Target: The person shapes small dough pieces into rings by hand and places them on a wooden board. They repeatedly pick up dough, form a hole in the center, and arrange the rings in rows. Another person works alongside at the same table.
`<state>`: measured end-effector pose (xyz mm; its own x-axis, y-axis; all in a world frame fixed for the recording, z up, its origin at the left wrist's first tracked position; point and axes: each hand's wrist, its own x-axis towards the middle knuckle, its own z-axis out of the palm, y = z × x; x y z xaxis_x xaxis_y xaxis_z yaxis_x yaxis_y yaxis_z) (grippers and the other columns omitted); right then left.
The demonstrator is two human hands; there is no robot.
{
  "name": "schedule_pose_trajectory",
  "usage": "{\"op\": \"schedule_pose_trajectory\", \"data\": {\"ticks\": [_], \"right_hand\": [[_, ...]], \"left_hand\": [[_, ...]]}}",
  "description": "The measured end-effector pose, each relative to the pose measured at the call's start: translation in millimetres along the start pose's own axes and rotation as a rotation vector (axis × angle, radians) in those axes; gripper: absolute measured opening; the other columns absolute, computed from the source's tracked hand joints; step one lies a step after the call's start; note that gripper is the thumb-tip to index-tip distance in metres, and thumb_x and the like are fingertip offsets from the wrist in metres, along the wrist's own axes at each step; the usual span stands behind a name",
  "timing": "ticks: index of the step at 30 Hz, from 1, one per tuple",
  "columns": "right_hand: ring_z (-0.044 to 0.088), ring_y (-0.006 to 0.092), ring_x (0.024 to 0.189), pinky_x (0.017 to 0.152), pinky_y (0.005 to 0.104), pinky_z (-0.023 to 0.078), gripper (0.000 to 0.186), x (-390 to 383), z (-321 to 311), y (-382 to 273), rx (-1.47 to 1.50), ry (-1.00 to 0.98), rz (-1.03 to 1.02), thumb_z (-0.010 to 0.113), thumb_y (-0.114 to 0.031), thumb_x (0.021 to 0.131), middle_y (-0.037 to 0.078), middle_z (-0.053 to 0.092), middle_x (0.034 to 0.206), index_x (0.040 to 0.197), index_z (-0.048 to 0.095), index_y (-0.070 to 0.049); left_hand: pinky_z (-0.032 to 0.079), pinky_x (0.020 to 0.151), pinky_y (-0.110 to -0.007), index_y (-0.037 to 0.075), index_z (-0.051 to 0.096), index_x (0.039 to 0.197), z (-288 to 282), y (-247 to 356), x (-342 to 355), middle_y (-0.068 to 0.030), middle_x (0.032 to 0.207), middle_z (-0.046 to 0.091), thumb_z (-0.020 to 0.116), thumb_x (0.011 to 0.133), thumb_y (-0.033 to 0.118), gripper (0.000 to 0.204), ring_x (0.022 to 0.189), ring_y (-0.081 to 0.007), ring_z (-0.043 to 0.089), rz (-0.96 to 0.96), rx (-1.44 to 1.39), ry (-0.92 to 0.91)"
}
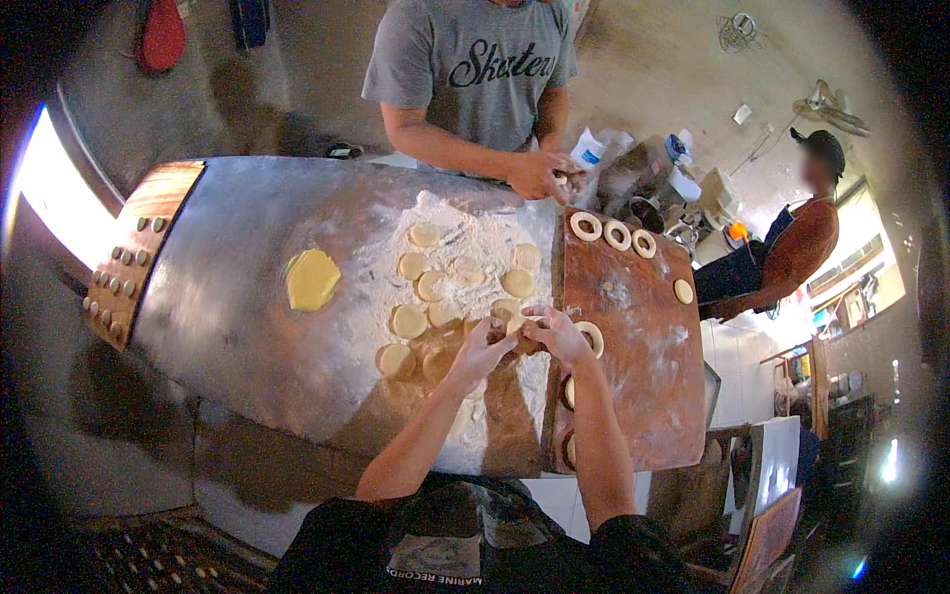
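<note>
My left hand (487,345) and my right hand (554,337) meet over a floured steel tabletop, both with fingers closed on a small pale dough round (516,325). Several flat dough rounds (409,320) lie in and around the scattered flour (445,213) beside them. Just right, a wooden board (633,366) carries several dough rings (586,227) and a small disc (683,291), some pieces partly hidden by my right arm. A flat yellow patch of dough or fat (312,279) sits on the steel to the left.
Across the table, a person in a grey shirt (465,89) has their hands (539,176) at the far edge. Another person (792,247) stands at the right among containers (683,183). A wooden board with small dough pieces (163,188) lies at the left end.
</note>
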<state>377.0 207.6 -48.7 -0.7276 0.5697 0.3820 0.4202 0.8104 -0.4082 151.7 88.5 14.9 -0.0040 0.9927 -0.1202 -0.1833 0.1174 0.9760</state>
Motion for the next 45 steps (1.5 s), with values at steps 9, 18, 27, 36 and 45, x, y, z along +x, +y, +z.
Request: {"op": "schedule_pose_trajectory", "data": {"ticks": [9, 18, 27, 36, 45], "right_hand": [[0.068, 0.0317, 0.099, 0.09, 0.0445, 0.054, 0.03, -13, -52, -80, 0.211, 0.223, 0.883, 0.065, -0.013, 0.09, 0.013, 0.069, 0.112, 0.119, 0.067, -0.005], [0.064, 0.0366, 0.1, 0.094, 0.0464, 0.047, 0.025, -66, 10, -140, -0.107, -0.008, 0.636, 0.061, -0.015, 0.087, 0.019, 0.067, 0.104, 0.108, 0.062, -0.003], [0.063, 0.0402, 0.094, 0.093, 0.0505, 0.047, 0.032, -62, 21, -139, -0.28, -0.162, 0.428, 0.055, -0.019, 0.089, 0.022, 0.067, 0.093, 0.117, 0.059, -0.003], [0.066, 0.0249, 0.101, 0.089, 0.0383, 0.053, 0.044, -31, -54, -211, 0.338, 0.089, 0.973, 0.069, -0.015, 0.09, 0.014, 0.065, 0.106, 0.13, 0.052, -0.005], [0.061, 0.0205, 0.113, 0.092, 0.0359, 0.054, 0.059, -16, -70, -229, 0.605, 0.112, 0.75, 0.069, 0.008, 0.085, 0.01, 0.061, 0.117, 0.137, 0.045, -0.007]], "left_hand": [[0.057, 0.076, -0.05, 0.008, 0.06, 0.116, 1, -12, 21, -0.0195, 0.102, 0.066, 0.063, 0.089, 0.013, 0.028, 0.088, -0.0419, 0.069, 0.341, 1.006, -0.03], [0.055, 0.082, -0.05, 0.007, 0.057, 0.118, 19, 11, 38, -0.0203, 0.107, 0.062, 0.072, 0.083, 0.02, 0.039, 0.103, -0.0384, 0.065, 0.424, 1.283, -0.308], [0.045, 0.099, -0.046, 0.011, 0.06, 0.122, 14, -10, 35, -0.0116, 0.109, 0.065, 0.065, 0.081, 0.007, 0.041, 0.112, -0.0308, 0.061, 0.861, 1.143, -0.562], [0.054, 0.087, -0.042, 0.007, 0.066, 0.124, -15, 44, -26, -0.0165, 0.107, 0.071, 0.064, 0.095, 0.024, 0.034, 0.1, -0.0315, 0.069, 0.151, 0.664, -0.379], [0.055, 0.08, -0.032, 0.004, 0.072, 0.114, -16, 84, -68, -0.0108, 0.099, 0.075, 0.079, 0.087, 0.027, 0.036, 0.087, -0.0136, 0.069, -0.027, 0.431, -0.315]]}}
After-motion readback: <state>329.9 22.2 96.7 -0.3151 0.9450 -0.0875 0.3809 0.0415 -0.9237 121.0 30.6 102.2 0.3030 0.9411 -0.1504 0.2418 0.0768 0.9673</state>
